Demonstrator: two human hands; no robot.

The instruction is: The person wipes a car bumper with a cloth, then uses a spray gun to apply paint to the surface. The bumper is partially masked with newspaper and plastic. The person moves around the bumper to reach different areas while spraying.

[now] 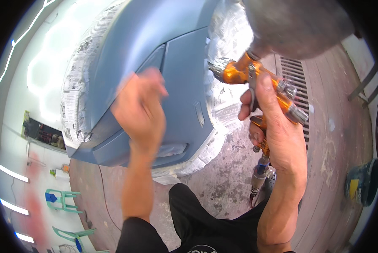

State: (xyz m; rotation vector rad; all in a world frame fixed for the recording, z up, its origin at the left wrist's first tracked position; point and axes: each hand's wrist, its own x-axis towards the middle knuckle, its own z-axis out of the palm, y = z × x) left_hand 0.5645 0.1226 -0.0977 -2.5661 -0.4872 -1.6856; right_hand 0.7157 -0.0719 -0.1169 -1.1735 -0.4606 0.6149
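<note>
A: Quick q: where's the spray gun [239, 72]?
B: Abt 2 o'clock, orange w/ silver nozzle, in the R hand [284, 139]. Nozzle pts to approx 10, twd the L side.
A: R grip?
B: Closed round it. Fingers [245, 98] wrap the handle & trigger, thumb lies along the body. Can't tell how far the trigger's pulled.
A: Grey thing up top?
B: Cup [301, 27], joined to the gun, betw 1 & 2, partly cut off by the pic's top edge. Metal coupling [258, 179] hangs below the handle, abt 4.
A: L hand?
B: L hand [142, 107] is abt 10, nr ctr, in front of the blue-grey car panel [182, 80]. Motion-blurred. Fingers look bent in; can't tell if they hold anything, or if they touch the panel.
A: Panel itself?
B: Big, fills 10 to 12 mostly, lower edge reaching rd to 8. Printed masking paper [76, 101] runs down its L side, more along its R. Long recess [172, 149] low on it, abt 7, nr ctr.
A: Surroundings?
B: Floor grate [296, 76] abt 2, beyond the gun. Dark bucket [350, 179] w/ yellow patch, betw 3 & 4. Green stools [63, 200] approx 8, nr the wall. Thin cable [106, 198] on the floor, betw 7 & 8.
</note>
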